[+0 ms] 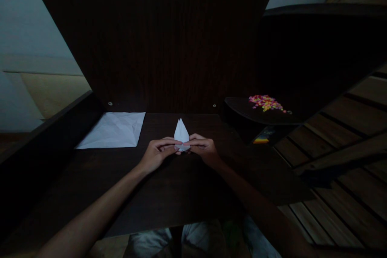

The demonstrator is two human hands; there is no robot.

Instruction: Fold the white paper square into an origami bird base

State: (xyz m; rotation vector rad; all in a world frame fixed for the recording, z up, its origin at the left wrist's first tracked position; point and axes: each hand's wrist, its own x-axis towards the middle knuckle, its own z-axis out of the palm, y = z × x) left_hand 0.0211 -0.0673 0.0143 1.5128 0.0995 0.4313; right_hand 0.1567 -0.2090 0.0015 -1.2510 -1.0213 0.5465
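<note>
A small folded piece of white paper (182,131) is held up over the middle of the dark desk, its narrow points upward and away from me. My left hand (157,152) grips its lower left side, thumb and fingers pressed together on the paper. From the other side my right hand (203,149) pinches the lower right part in the same way. Both sets of fingertips nearly meet across the paper's lower part and cover some of it. A pale lower flap shows beneath the fingers.
A creased white sheet (113,131) lies flat at the desk's left. On a curved dark shelf (238,107) to the right sits a heap of small colourful pieces (266,102). A tall dark panel (169,40) rises behind the desk (145,193). Wooden slats (347,205) show at the right.
</note>
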